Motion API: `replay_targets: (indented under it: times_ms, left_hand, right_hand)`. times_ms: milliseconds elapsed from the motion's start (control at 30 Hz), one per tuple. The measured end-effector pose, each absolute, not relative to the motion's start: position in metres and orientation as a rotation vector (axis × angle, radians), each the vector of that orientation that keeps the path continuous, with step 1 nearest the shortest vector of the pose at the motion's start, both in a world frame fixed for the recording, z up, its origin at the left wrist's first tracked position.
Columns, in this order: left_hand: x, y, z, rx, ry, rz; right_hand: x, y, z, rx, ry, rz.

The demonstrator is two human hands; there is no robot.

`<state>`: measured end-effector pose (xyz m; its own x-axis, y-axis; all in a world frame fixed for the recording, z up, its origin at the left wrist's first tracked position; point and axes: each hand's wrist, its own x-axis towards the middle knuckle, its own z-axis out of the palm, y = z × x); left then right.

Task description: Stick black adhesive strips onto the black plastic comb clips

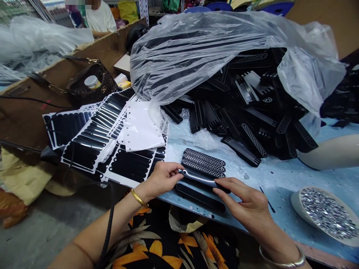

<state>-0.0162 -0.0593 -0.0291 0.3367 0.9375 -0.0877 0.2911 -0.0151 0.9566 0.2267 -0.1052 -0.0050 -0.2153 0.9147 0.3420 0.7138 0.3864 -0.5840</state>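
Note:
A glossy black adhesive strip (pixel 199 179) with rounded ends is stretched between my two hands, bowed slightly and catching the light. My left hand (pixel 159 182) pinches its left end between thumb and fingers. At the right end, my right hand (pixel 248 203) grips it between thumb and forefinger. Just below the strip, a long black plastic piece (pixel 200 198) lies on the blue table. Several black pieces with a lattice pattern (pixel 203 163) lie side by side right behind the strip. Sheets of similar black strips (pixel 92 130) are spread to the left, partly under white backing paper (pixel 143 127).
A heap of black plastic parts (pixel 224 116) spills from a clear plastic bag (pixel 202 45) at the back. To the right stands a bowl (pixel 298 207) of small shiny pieces. A brown handbag (pixel 105 82) sits at the left; another person (pixel 101 18) is beyond.

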Motion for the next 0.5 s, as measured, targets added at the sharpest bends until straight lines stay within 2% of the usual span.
replay_targets:
  times_ms: [500]
  left_hand:
    - [-0.0162, -0.0589, -0.0337, 1.514, 1.157, 0.787]
  right_hand:
    - [0.2301, -0.1077, -0.0041, -1.384, -1.961, 0.375]
